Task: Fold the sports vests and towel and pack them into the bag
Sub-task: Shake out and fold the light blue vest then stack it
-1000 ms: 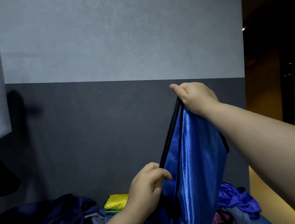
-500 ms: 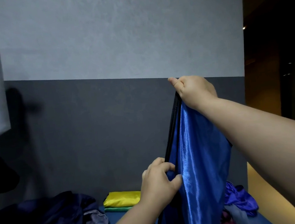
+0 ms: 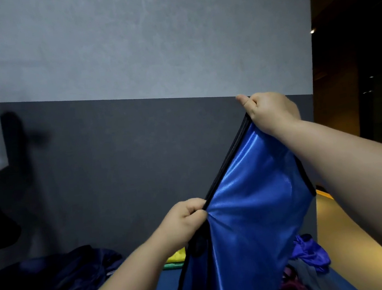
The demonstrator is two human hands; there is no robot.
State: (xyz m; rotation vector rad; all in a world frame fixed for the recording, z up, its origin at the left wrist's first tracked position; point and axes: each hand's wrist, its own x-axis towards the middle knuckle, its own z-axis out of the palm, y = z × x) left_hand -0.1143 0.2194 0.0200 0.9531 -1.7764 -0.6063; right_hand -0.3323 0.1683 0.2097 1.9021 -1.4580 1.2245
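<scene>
So the shiny blue sports vest (image 3: 247, 197) is up in the air, hanging in front of the wall (image 3: 131, 57) and stretched on a slant between both hands. The right hand (image 3: 270, 112) is the higher one, fist closed tight around the top end of the vest with the thumb sticking out to the left. The left hand (image 3: 183, 222) sits lower down, fingers curled in and pinching the black trim (image 3: 226, 162) along the vest's edge, so that edge runs taut from one hand to the other. The rest of the vest drops loose below them, down toward the blue tabletop (image 3: 168, 288).

Just behind the left hand there's a folded yellow cloth (image 3: 177, 256) lying on top of a green one (image 3: 171, 265). A dark navy heap of fabric (image 3: 76, 270) is off to the left, and a crumpled purple garment (image 3: 310, 250) sits on the right, partly hidden by the vest.
</scene>
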